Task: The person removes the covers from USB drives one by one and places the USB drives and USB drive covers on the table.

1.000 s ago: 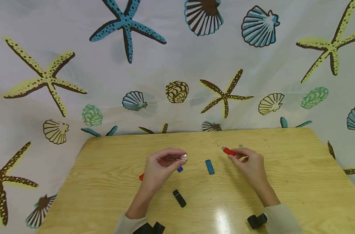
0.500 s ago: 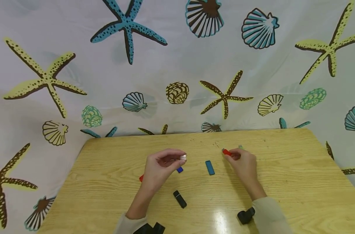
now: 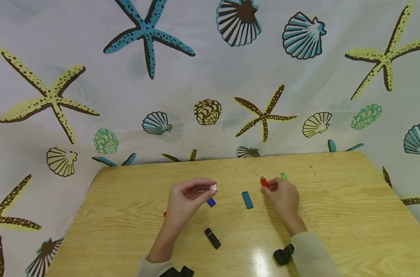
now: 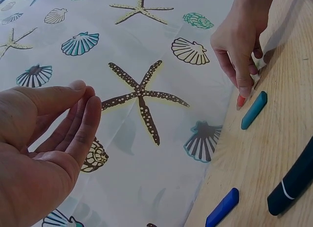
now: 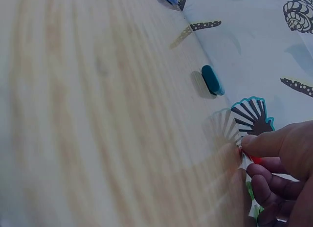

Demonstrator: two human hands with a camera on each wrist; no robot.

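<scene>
My right hand [image 3: 284, 195] pinches a red USB flash drive [image 3: 264, 182] down at the tabletop, its metal plug pointing away from me. Just beyond that hand lies a green USB flash drive [image 3: 284, 176], partly hidden by the fingers. Raised above the table, my left hand [image 3: 187, 202] pinches a small clear or silvery piece [image 3: 213, 187] between thumb and fingertips; its kind is too small to tell. A teal stick [image 3: 247, 200], shaped like a flash drive, lies between the hands. Near the left hand, a blue stick [image 3: 211, 201] is partly covered.
A black flash drive [image 3: 212, 238] with a pale band lies nearer to me on the wooden table [image 3: 127, 200]. Another red piece [image 3: 165, 214] peeks out beside the left wrist. A cloth [image 3: 182, 88] printed with starfish and shells hangs behind the table.
My right hand has moved left and down with the red flash drive, turning its plug away from me. More of the green drive shows. The left hand stays nearly in place.
</scene>
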